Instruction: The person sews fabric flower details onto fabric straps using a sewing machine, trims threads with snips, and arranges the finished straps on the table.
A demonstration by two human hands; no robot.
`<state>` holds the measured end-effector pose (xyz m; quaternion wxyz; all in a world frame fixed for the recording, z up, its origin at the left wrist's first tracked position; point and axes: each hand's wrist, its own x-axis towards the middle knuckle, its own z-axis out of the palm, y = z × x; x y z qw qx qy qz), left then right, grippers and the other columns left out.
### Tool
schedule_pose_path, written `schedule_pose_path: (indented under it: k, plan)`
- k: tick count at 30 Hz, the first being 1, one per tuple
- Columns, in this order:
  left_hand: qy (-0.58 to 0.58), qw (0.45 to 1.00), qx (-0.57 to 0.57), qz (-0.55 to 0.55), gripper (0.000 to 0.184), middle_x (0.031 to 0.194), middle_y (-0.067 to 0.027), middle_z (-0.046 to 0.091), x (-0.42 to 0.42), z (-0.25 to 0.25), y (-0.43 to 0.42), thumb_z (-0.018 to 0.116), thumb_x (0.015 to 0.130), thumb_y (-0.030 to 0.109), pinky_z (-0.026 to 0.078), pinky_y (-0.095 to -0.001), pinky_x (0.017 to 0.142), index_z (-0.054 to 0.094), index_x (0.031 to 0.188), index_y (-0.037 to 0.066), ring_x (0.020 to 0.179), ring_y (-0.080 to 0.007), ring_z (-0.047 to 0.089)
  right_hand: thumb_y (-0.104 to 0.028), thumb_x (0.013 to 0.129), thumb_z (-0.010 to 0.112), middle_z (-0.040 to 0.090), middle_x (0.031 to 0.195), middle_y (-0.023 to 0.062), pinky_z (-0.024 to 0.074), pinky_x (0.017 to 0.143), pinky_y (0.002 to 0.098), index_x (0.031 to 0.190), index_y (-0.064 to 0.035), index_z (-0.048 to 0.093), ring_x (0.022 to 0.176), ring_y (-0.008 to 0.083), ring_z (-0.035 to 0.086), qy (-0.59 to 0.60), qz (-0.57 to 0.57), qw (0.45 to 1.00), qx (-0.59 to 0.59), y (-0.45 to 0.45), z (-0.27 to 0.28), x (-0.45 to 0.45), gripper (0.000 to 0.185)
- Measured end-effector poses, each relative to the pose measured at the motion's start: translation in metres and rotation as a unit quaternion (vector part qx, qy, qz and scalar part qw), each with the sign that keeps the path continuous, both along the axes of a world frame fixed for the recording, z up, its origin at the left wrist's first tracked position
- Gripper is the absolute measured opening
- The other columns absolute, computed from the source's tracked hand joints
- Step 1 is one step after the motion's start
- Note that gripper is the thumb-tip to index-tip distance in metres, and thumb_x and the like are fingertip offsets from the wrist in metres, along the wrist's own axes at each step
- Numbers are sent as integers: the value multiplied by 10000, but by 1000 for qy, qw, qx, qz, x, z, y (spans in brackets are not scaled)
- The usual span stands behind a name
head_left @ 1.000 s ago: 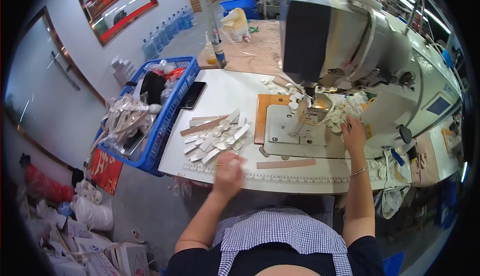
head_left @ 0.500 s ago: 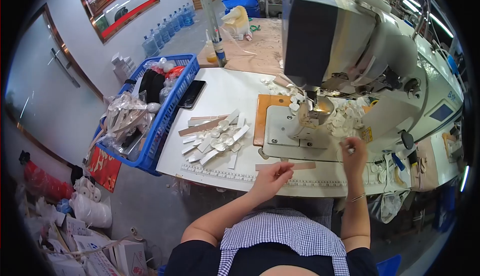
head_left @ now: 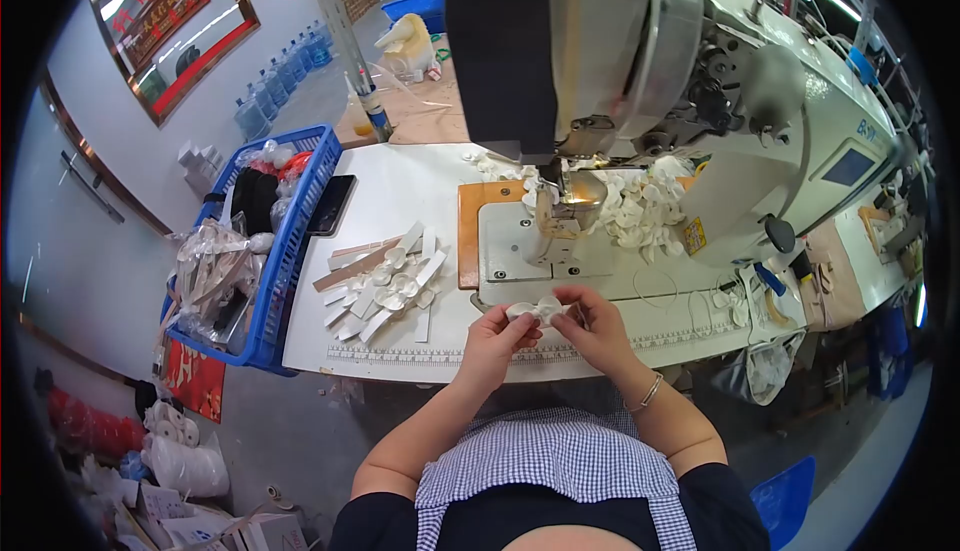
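Just in front of the sewing machine (head_left: 540, 226), my two hands meet over the table edge. My left hand (head_left: 492, 343) pinches the left side of a white fabric flower (head_left: 535, 309), and my right hand (head_left: 598, 333) grips its right side, thumbs toward me. The undersides of the petals are hidden by my fingers. To the left lies a heap of white flower pieces with grey and tan strips (head_left: 395, 286). Behind the needle area, more white petal pieces (head_left: 645, 211) are piled against the machine.
A printed ruler (head_left: 430, 355) runs along the table's front edge. At left stands a blue basket (head_left: 300, 241) full of bagged materials, with a black phone (head_left: 332, 204) beside it. Small tools (head_left: 770, 281) lie at right. The machine head (head_left: 560, 51) overhangs the work plate.
My right hand has come down and left from the right side with a small white piece to meet my left hand. Both hands now hold the flower. The camera view has shifted.
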<state>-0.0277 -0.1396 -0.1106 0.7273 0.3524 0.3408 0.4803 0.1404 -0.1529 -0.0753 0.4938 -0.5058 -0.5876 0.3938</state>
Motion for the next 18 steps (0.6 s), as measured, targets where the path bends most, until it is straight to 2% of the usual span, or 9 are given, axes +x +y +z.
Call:
schedule_pose_path:
  k: [1, 2, 6, 8, 9, 11, 12, 15, 18]
  plan:
    - [9, 1000, 11, 7, 162, 873, -65, 621, 3, 1, -1, 571, 865, 116, 490, -256, 685, 564, 992, 16, 738, -130, 592, -50, 793, 625, 596, 794, -20, 397, 606, 169, 946, -20, 604, 650, 35, 480, -14, 19, 999, -38, 1, -5, 0, 158]
    - [19, 999, 22, 13, 172, 863, -65, 626, 5, 1, -2, 577, 861, 114, 488, -253, 688, 574, 999, 13, 735, -125, 589, -61, 798, 632, 601, 754, -29, 409, 600, 185, 925, -20, 609, 649, 38, 496, 86, 11, 994, -72, 4, -12, -2, 135]
    - [124, 986, 105, 34, 210, 809, -35, 621, 3, -4, 2, 588, 854, 107, 479, -214, 638, 596, 1040, 10, 706, -81, 576, -86, 801, 637, 594, 746, -8, 418, 573, 212, 922, -16, 605, 629, 54, 501, 73, -5, 996, -59, 0, -16, -5, 143]
    - [145, 984, 84, 59, 199, 724, -13, 604, 5, -6, 6, 586, 849, 96, 448, -194, 554, 614, 1030, 17, 632, -61, 554, -84, 799, 637, 576, 694, 2, 420, 565, 224, 889, -10, 600, 606, 69, 503, -148, -40, 967, 204, -6, -16, -13, 122]
    - [145, 984, 83, 63, 199, 724, -13, 604, 6, -6, 5, 586, 849, 96, 448, -194, 554, 614, 1030, 17, 632, -61, 554, -84, 799, 637, 576, 694, 2, 420, 565, 224, 889, -10, 600, 606, 69, 503, -148, -36, 967, 205, -7, -16, -16, 122]
    - [194, 970, 108, 100, 182, 679, 1, 590, 12, -3, 5, 584, 849, 99, 422, -186, 504, 622, 1011, 27, 580, -50, 533, -78, 797, 637, 557, 656, 16, 420, 562, 227, 863, -5, 592, 591, 77, 503, -98, -100, 981, 135, -6, -16, -19, 109]
    - [192, 970, 110, 98, 182, 679, 1, 590, 9, -2, 7, 584, 849, 99, 422, -186, 504, 622, 1011, 27, 580, -50, 533, -83, 796, 640, 574, 682, 8, 424, 561, 227, 880, -12, 602, 609, 73, 515, 2, -108, 993, 52, 3, -25, -17, 116]
    - [110, 994, 8, 22, 163, 706, -1, 592, 4, 1, 10, 583, 852, 106, 429, -184, 511, 626, 983, 18, 582, -52, 531, -92, 801, 639, 582, 696, -5, 427, 558, 223, 898, -16, 611, 614, 71, 519, 51, -56, 996, -55, 7, -21, -4, 126]
    - [152, 987, 35, 33, 150, 726, -6, 588, 6, 2, 8, 582, 855, 114, 441, -190, 514, 627, 955, 12, 579, -62, 537, -111, 804, 643, 588, 697, -15, 432, 563, 221, 903, -18, 619, 612, 68, 522, 53, -33, 998, -5, 9, -29, -4, 138]
